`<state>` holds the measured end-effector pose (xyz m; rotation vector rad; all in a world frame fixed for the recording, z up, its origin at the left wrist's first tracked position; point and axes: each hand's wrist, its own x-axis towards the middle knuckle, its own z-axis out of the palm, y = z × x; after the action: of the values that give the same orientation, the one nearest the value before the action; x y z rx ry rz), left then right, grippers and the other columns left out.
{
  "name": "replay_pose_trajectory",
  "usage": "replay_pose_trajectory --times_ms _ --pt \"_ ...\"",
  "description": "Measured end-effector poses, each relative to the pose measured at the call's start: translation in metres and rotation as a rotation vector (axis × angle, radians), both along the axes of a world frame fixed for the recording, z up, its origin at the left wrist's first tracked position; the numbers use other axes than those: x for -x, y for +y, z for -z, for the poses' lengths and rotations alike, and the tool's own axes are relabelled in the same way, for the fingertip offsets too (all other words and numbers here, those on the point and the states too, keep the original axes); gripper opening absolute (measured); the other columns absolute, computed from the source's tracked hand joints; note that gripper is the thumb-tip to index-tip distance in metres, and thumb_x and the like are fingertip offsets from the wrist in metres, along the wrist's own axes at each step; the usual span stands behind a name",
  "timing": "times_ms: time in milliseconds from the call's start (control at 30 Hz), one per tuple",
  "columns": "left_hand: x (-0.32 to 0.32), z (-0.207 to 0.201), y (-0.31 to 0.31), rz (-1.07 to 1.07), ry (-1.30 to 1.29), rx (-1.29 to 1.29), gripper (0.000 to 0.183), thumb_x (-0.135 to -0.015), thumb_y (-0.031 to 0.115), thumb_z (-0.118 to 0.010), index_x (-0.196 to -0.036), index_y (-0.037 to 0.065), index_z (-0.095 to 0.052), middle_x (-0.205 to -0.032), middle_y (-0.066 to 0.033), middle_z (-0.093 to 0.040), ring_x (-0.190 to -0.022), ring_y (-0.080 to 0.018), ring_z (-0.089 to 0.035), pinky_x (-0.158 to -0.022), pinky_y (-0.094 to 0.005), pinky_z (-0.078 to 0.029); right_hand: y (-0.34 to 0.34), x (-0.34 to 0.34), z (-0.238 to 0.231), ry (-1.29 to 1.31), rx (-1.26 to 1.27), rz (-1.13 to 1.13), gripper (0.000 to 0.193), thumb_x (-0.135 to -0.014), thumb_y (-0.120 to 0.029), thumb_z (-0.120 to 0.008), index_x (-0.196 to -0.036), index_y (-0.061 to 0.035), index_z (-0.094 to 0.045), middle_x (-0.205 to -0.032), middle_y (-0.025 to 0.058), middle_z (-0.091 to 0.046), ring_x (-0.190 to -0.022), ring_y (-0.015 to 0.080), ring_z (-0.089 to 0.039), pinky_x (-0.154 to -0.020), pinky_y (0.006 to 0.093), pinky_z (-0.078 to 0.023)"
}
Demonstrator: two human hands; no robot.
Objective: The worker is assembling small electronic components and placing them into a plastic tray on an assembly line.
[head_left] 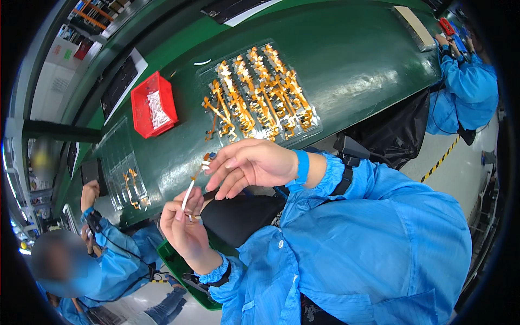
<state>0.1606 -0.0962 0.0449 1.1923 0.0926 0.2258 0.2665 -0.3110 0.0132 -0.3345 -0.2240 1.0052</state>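
Note:
In front of my body, over the table's near edge, both hands hold one orange flexible circuit strip [195, 176] with a narrow white strip [188, 195] along it. My left hand [183, 227] pinches its lower end between thumb and fingers. At the upper end, by a small connector, the thumb and forefinger of my right hand [257, 165] are closed on it, the other fingers loosely curled. Beyond my hands lies a clear tray [317, 130] with rows of similar orange circuit strips [262, 89]. A red bin [142, 92] to its left contains white strips [157, 111].
Another clear tray [116, 187] with a few circuit strips lies on the green table [352, 65] at left, near a co-worker's hand [90, 194]. A beige block [414, 28] and another co-worker [463, 86] are at far right. A green crate [176, 265] stands below my left forearm.

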Motion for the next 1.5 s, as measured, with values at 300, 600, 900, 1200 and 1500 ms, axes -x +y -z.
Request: replay_pose_trajectory --times_ms 300,600,900,1200,1500 --pt "0.056 0.002 0.015 0.012 0.019 -0.081 0.019 -0.091 0.012 -0.055 -0.086 -0.006 -0.051 -0.108 -0.0305 -0.062 -0.103 -0.0350 -0.067 -0.092 -0.0430 -0.055 0.026 0.015 -0.003 -0.134 0.234 -0.169 0.031 -0.101 -0.024 -0.052 -0.108 0.0053 -0.056 -0.099 0.0216 -0.069 -0.085 0.0273 -0.072 -0.070 0.0307 -0.061" --pt "0.103 0.001 0.013 -0.593 -0.032 -0.947 0.022 -0.095 0.008 -0.055 -0.111 -0.006 -0.054 -0.115 -0.0187 -0.060 -0.108 -0.0267 -0.059 -0.097 -0.0374 -0.045 0.065 0.050 -0.027 -0.920 0.461 -0.056 0.019 -0.098 -0.014 -0.053 -0.096 0.0025 -0.063 -0.086 0.0142 -0.071 -0.076 0.0222 -0.072 -0.066 0.0303 -0.057" --pt "0.132 0.022 0.008 -0.528 0.060 -0.748 0.010 -0.089 -0.006 -0.060 -0.097 -0.003 -0.055 -0.100 -0.0134 -0.060 -0.096 -0.0199 -0.059 -0.087 -0.0310 -0.047 0.116 0.089 -0.022 -1.151 0.391 -0.071 0.024 -0.092 -0.016 -0.053 -0.078 0.0018 -0.062 -0.070 0.0167 -0.066 -0.063 0.0321 -0.065 -0.060 0.0403 -0.050" --pt "0.174 0.028 0.030 -0.606 0.138 -1.088 0.009 -0.078 -0.005 -0.069 -0.081 0.001 -0.062 -0.081 -0.0095 -0.067 -0.084 -0.0265 -0.068 -0.096 -0.0454 -0.045 0.155 0.109 -0.013 -1.522 0.450 -0.349 0.026 -0.092 -0.016 -0.052 -0.079 0.0029 -0.064 -0.066 0.0169 -0.066 -0.061 0.0313 -0.066 -0.059 0.0388 -0.052" --pt "0.221 0.050 0.043 -0.611 0.236 -1.153 0.014 -0.077 -0.006 -0.067 -0.086 0.002 -0.058 -0.088 -0.0115 -0.065 -0.084 -0.0297 -0.064 -0.088 -0.0433 -0.049 0.202 0.139 -0.007 -1.409 0.483 -0.777 0.028 -0.090 -0.015 -0.049 -0.075 0.0040 -0.065 -0.068 0.0130 -0.069 -0.060 0.0203 -0.068 -0.059 0.0335 -0.054"
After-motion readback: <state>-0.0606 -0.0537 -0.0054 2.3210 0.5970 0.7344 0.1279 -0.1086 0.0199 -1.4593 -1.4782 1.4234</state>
